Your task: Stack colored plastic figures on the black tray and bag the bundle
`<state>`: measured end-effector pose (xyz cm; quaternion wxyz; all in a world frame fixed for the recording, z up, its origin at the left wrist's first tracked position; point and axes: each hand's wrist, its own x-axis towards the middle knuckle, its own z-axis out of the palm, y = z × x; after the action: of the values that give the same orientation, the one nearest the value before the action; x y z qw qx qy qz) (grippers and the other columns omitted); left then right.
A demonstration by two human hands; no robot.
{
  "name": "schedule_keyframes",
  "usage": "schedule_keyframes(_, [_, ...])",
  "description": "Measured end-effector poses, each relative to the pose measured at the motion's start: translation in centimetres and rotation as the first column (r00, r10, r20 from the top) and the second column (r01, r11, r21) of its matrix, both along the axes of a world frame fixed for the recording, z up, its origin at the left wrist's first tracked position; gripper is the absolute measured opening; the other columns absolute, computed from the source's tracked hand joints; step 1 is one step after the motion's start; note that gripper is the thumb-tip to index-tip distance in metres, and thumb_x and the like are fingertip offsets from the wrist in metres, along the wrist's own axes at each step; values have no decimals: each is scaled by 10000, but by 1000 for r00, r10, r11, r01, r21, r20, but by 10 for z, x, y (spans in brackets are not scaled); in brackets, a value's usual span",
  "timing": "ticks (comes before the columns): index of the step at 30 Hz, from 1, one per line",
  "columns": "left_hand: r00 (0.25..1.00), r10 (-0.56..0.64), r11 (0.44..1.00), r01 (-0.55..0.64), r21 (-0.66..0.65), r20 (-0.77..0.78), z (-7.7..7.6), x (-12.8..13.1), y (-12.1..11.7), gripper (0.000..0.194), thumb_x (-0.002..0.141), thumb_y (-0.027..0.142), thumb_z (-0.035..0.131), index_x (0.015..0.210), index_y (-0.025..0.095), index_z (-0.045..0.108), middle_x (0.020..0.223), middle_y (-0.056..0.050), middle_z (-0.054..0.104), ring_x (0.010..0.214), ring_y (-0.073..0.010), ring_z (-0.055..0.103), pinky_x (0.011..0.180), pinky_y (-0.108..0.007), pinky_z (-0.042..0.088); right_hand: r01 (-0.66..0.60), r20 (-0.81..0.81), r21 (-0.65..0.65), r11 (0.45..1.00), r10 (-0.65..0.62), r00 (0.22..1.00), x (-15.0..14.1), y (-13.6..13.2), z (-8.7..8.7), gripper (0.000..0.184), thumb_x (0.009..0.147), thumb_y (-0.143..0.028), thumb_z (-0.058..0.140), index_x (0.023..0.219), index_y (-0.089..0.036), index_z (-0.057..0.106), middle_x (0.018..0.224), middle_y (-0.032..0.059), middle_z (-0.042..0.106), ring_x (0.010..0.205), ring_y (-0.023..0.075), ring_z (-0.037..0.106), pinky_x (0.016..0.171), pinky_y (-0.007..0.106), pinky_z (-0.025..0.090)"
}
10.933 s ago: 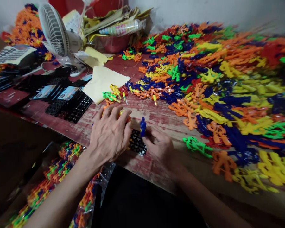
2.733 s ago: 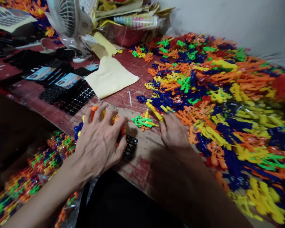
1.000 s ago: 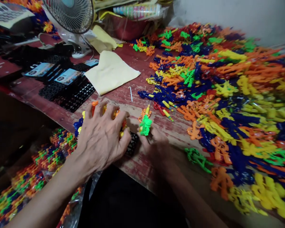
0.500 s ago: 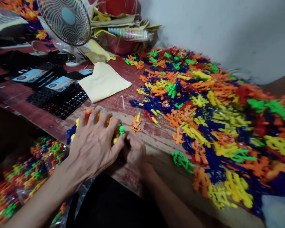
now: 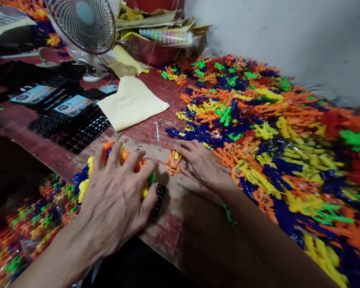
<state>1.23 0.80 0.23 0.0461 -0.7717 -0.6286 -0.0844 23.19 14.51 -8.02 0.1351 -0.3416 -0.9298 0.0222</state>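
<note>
Your worn red counter (image 5: 144, 136) meets a white wall; your left hand (image 5: 114, 200) clamps toys (image 5: 87, 182) at its near edge, your right hand (image 5: 202, 164) lies open beside an orange toy (image 5: 172, 163).

i'm looking down on a worn red wooden table (image 5: 180, 224), its paint scuffed pale in patches. a plain grey-white wall (image 5: 273, 36) closes the far right side. far left a small white desk fan (image 5: 81, 24) stands on the tabletop, a heap of yellowed papers (image 5: 156, 20) behind it. the light is dim and warm, and the space under the near edge is dark.
</note>
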Motion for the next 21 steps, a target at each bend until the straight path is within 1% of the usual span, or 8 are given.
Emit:
schedule_keyframes(3, [1000, 11, 1000, -11, -22, 1, 1, 0, 0, 352, 911, 422, 450, 1168, 297, 656, 1274, -89, 610, 1360, -431, 381, 1124, -694, 240, -18, 166, 46, 999, 10, 986, -2, 7, 0, 418, 898, -33, 482, 1250, -179, 653, 1264, 125, 642, 1096, 282, 505, 946, 445, 428])
schedule_keyframes(8, [1000, -8, 999, 8, -36, -11, -1, -2, 1, 377, 914, 437, 452, 1215, 317, 644, 1288, -81, 609, 1352, -426, 388, 1108, -690, 256, 3, 204, 124, 992, -29, 979, 6, -15, 0, 227, 923, -82, 476, 993, -121, 688, 981, 141, 671, 935, 275, 536, 857, 409, 427])
schedule_keyframes(10, [1000, -11, 999, 11, -36, -7, 0, -3, 1, 382, 922, 431, 442, 1231, 327, 639, 1289, -78, 610, 1370, -423, 374, 1109, -686, 249, 29, 87, 87, 996, -37, 996, 13, -36, -5, 221, 933, -104, 451, 963, -121, 669, 943, 139, 667, 908, 261, 560, 843, 385, 439])
schedule_keyframes(12, [1000, -21, 999, 21, -40, 0, 1, -4, 0, 389, 926, 436, 433, 1250, 343, 628, 1292, -70, 607, 1388, -420, 354, 1108, -682, 247, 118, -133, -8, 993, -118, 984, 17, -66, -12, 219, 945, -146, 438, 993, -127, 650, 916, 118, 675, 864, 234, 595, 795, 344, 461])
schedule_keyframes(14, [1000, -27, 998, 27, -51, 0, 3, -3, 0, 386, 936, 438, 414, 1247, 350, 625, 1299, -60, 601, 1392, -409, 350, 1111, -668, 249, 210, -331, -189, 959, -263, 906, 12, -100, -17, 180, 929, -191, 487, 1024, -150, 634, 830, 58, 676, 733, 188, 611, 683, 294, 470])
schedule_keyframes(17, [999, -17, 998, 15, -66, -32, 5, -2, 0, 373, 955, 430, 381, 1202, 328, 641, 1295, -53, 599, 1365, -382, 383, 1112, -638, 267, 222, -496, -427, 877, -432, 753, -10, -143, -22, 125, 863, -227, 588, 972, -190, 636, 720, -10, 656, 585, 145, 586, 573, 257, 455])
schedule_keyframes(19, [998, -6, 998, 3, -64, -58, 5, -1, 0, 371, 960, 430, 374, 1188, 318, 644, 1280, -52, 605, 1342, -370, 403, 1104, -623, 285, 202, -581, -454, 868, -460, 672, -30, -157, -25, 68, 844, -226, 598, 888, -203, 644, 759, 6, 688, 634, 156, 626, 619, 263, 492])
schedule_keyframes(21, [998, -6, 998, 2, -56, -69, 5, -1, 0, 376, 962, 439, 367, 1189, 320, 641, 1271, -51, 607, 1328, -365, 412, 1097, -619, 298, 198, -623, -451, 870, -466, 628, -49, -163, -28, 59, 833, -210, 588, 828, -211, 646, 790, 24, 714, 683, 175, 658, 671, 281, 524])
